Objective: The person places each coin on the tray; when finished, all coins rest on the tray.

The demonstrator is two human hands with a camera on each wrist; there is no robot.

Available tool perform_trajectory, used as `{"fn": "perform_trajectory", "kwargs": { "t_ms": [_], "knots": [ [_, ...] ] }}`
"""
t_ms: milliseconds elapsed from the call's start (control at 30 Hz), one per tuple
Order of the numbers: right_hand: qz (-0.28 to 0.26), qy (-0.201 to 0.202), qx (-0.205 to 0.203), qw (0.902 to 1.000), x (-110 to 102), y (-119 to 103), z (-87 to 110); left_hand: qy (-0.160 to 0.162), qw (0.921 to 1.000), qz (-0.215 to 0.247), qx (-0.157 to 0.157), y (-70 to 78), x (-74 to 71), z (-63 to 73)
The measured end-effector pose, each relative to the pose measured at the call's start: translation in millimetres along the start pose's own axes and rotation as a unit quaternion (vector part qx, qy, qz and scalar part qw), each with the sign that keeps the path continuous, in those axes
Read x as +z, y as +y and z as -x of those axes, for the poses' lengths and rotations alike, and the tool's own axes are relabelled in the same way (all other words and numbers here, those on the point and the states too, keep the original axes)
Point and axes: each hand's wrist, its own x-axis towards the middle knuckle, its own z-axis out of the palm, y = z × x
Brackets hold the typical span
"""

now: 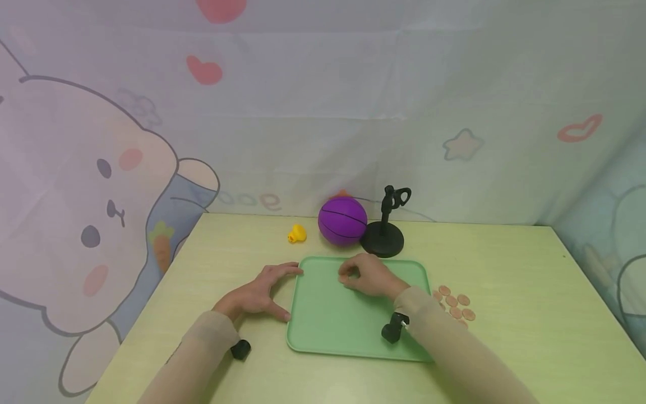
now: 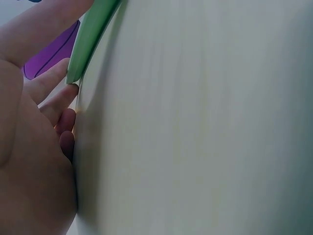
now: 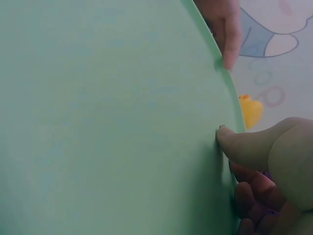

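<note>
A light green tray (image 1: 333, 320) lies on the table. At its left rim, my left hand (image 1: 258, 293) is spread, with thumb and forefinger touching the edge; in the left wrist view its fingers (image 2: 51, 83) reach along the green rim. Over the tray's upper part, my right hand (image 1: 370, 275) has thumb and forefinger brought together, pinching what looks like a small copper-coloured coin (image 1: 344, 279), mostly hidden by the fingertips. The right wrist view shows the thumb (image 3: 244, 147) low over the tray's surface. Several copper-coloured coins (image 1: 451, 301) lie right of the tray, partly behind my right sleeve.
Behind the tray stand a purple ball (image 1: 342, 221) with black lines and a black stand (image 1: 382, 240) with a round base. A yellow rubber duck (image 1: 297, 233) lies left of the ball. A printed cloth (image 1: 323, 84) hangs behind the table.
</note>
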Motion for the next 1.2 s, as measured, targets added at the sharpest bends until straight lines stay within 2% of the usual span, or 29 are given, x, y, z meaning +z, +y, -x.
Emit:
{"fn": "perform_trajectory", "kwargs": {
  "t_ms": [167, 500, 700, 1100, 1200],
  "knots": [
    [-0.003, 0.01, 0.019, 0.9998, 1, -2, 0.1, -0.001, 1.0, 0.001, -0.004, -0.6, 0.3, 0.0],
    [0.008, 0.025, 0.03, 0.9992, 4, -2, -0.8, -0.004, 1.0, -0.003, -0.005, -0.6, -0.8, 1.6],
    [0.008, 0.015, 0.015, 0.9997, -4, 6, 3.0, -0.004, 1.0, -0.003, -0.004, -1.3, -0.9, 0.8],
    [0.008, 0.013, -0.024, 0.9996, -36, 25, 36.5, -0.003, 1.0, -0.001, -0.003, -4.4, 0.3, -0.1],
    [0.005, 0.01, -0.023, 0.9997, -42, 30, 47.0, -0.004, 1.0, -0.002, -0.003, -4.8, 0.4, -0.6]
  ]
}}
